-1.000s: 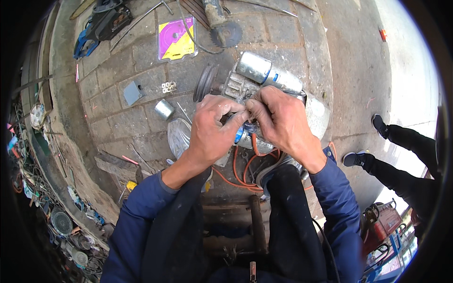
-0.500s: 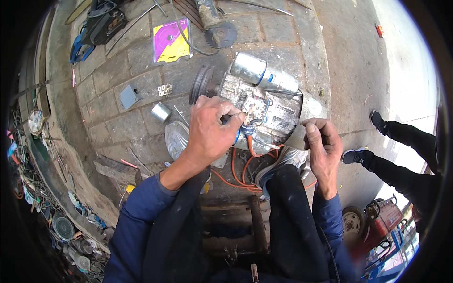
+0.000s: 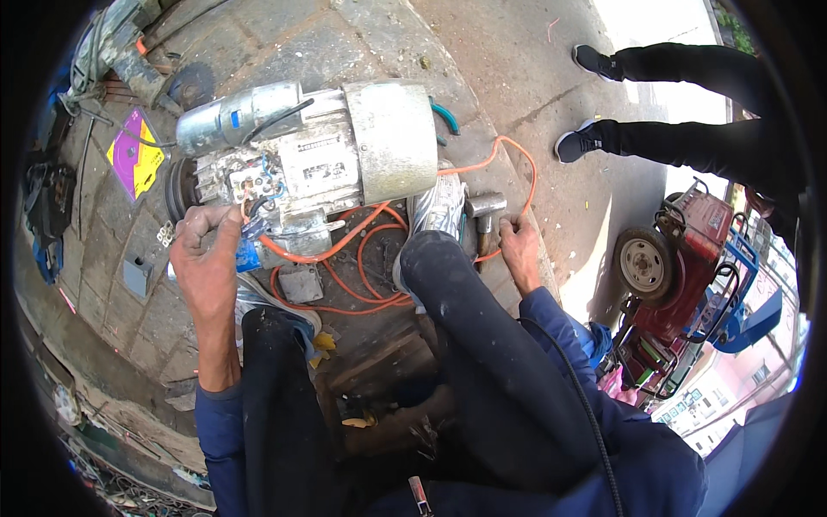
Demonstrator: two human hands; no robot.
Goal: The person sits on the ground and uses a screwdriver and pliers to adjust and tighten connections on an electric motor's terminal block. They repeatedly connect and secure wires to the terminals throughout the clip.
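Here, the left hand (image 3: 207, 250) is pinched narrow by the wires (image 3: 260, 205) of the big motor (image 3: 319, 168) on the ground (image 3: 284, 45), and I can't tell if the right hand (image 3: 520, 252) holds the orange cord (image 3: 534, 181).

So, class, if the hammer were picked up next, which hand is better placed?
Probably the right hand: it is close beside the hammer, while the left hand is farther off, at the wiring on the electric motor.

One motor (image 3: 319, 168) shows two silver cylinders (image 3: 215, 125) and one pulley (image 3: 178, 189). Around it are one left hand (image 3: 207, 254), one right hand (image 3: 521, 252), one hammer (image 3: 485, 206), one purple-and-yellow package (image 3: 135, 155) and one round saw blade (image 3: 193, 84). Farther off, I count two black shoes (image 3: 593, 62) on a bystander (image 3: 689, 142) and one cart wheel (image 3: 644, 264).
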